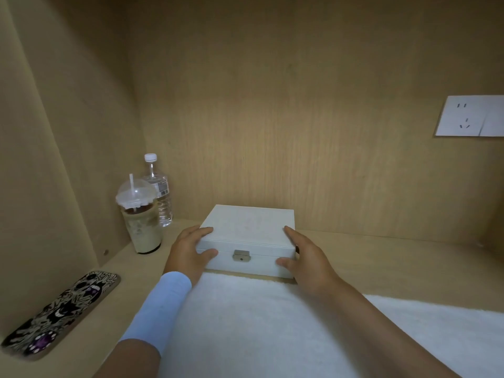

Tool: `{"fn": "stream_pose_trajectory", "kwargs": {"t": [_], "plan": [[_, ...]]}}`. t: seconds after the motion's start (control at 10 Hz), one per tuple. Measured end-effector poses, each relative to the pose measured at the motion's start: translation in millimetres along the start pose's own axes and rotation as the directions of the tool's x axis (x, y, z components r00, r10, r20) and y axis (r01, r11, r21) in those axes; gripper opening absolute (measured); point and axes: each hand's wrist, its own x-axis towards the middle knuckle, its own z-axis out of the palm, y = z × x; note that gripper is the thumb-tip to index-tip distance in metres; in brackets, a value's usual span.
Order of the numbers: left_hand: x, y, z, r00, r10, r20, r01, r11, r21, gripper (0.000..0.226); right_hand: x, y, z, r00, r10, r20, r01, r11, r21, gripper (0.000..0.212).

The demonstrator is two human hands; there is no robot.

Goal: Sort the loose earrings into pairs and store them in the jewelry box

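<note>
Presently both hands, left (188,248) and right (305,257), grip the closed jewelry box (246,236) near the tabletop's (395,257) rear edge; release clasp (241,255) first, lift lid evenly.

White jewelry box (246,233), lid closed, clasp (241,255) front, on desk (381,257) at towel's (272,323) far edge. L hand (191,249) + R hand (305,257) hold its front corners, thumbs on front face. Iced drink (140,222) & water bottle (161,195) at desk's rear-left corner; phone case (62,312) by left edge.
</note>
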Motion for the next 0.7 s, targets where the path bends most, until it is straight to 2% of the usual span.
{"fn": "stream_pose_trajectory", "kwargs": {"t": [0.4, 0.6, 0.7], "plan": [[37, -15, 14, 1.000, 0.007, -0.024, -0.007, 1.000, 0.003, 0.050, 34, 10, 10, 0.998, -0.059, -0.023, 0.057, 0.995, -0.076, 0.073], [29, -1, 2, 0.999, 0.038, 0.023, -0.040, 0.995, 0.091, 0.062, 23, -7, -4, 0.998, -0.046, 0.032, 0.048, 0.997, -0.063, 0.083], [16, 29, -30, 0.976, 0.173, -0.131, -0.178, 0.984, -0.028, 0.066, 7, -42, -40, 0.974, -0.171, -0.148, 0.176, 0.984, 0.021, 0.075]]}}
